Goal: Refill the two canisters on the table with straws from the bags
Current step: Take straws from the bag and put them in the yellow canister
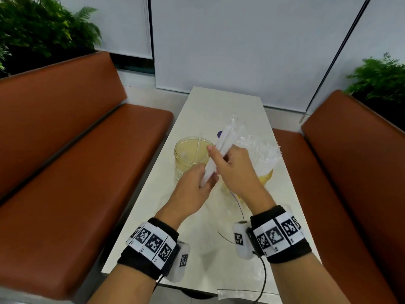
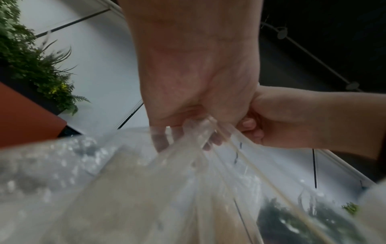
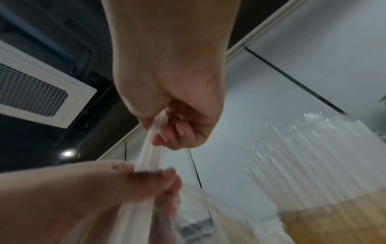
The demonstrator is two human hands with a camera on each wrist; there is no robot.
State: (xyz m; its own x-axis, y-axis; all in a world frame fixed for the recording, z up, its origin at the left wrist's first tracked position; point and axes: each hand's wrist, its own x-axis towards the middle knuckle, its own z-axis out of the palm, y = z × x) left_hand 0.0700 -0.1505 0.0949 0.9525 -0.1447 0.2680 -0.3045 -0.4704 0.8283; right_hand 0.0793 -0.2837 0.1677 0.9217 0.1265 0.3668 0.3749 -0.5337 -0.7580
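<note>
While the left hand point(image 1: 192, 189) grips the straw bundle's point(image 1: 219, 154) lower end, right hand point(image 1: 234, 170) pinches it higher up, mid-frame. Left jar point(image 1: 186, 159) just beside holds one straw; right jar point(image 1: 266, 175) sits under the bag point(image 1: 258, 148).

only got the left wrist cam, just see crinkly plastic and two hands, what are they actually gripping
Observer: On the head view the left hand and the right hand both grip one bundle of white straws, left at its lower end.
Operator: any canister near it
Observer: Yes, a round amber see-through canister stands on the table just beyond the left hand, with a single straw inside.
Operator: and the other one
Observer: The right wrist view shows a second amber canister packed with upright clear straws.
</note>
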